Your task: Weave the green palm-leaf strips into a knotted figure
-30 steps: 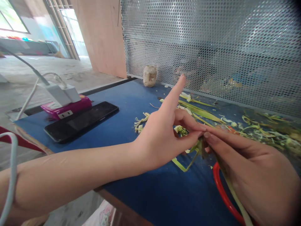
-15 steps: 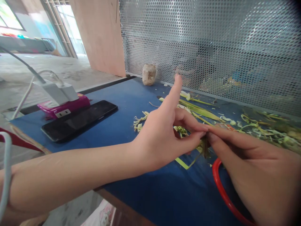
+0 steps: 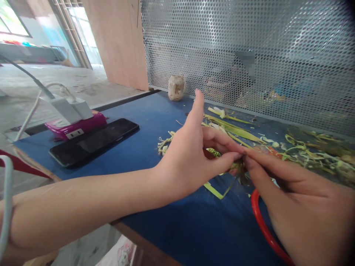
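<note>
My left hand [image 3: 187,157] is over the table with its index finger raised, while its thumb and another finger pinch together. My right hand [image 3: 302,195] meets it fingertip to fingertip, thumb and forefinger also pinched. A brownish-green plant strip [image 3: 242,175] hangs just below the joined fingertips; the gripped part is mostly hidden. Behind the left fingers a green braided piece [image 3: 214,152] shows. A bent light-green strip [image 3: 213,190] extends under the left hand. Partly beneath my right hand is a red looped handle [image 3: 260,218], its remainder covered.
On the blue table [image 3: 155,111] lie a black phone [image 3: 95,142], a magenta power socket [image 3: 76,125] with white chargers, and a whitish block [image 3: 176,88]. Loose plant strips [image 3: 307,147] spread at right. A perforated metal panel [image 3: 244,44] bounds the back.
My left hand's raised index finger has shifted left and its hand has turned slightly. The two hands' fingertips remain together at the plant strip.
</note>
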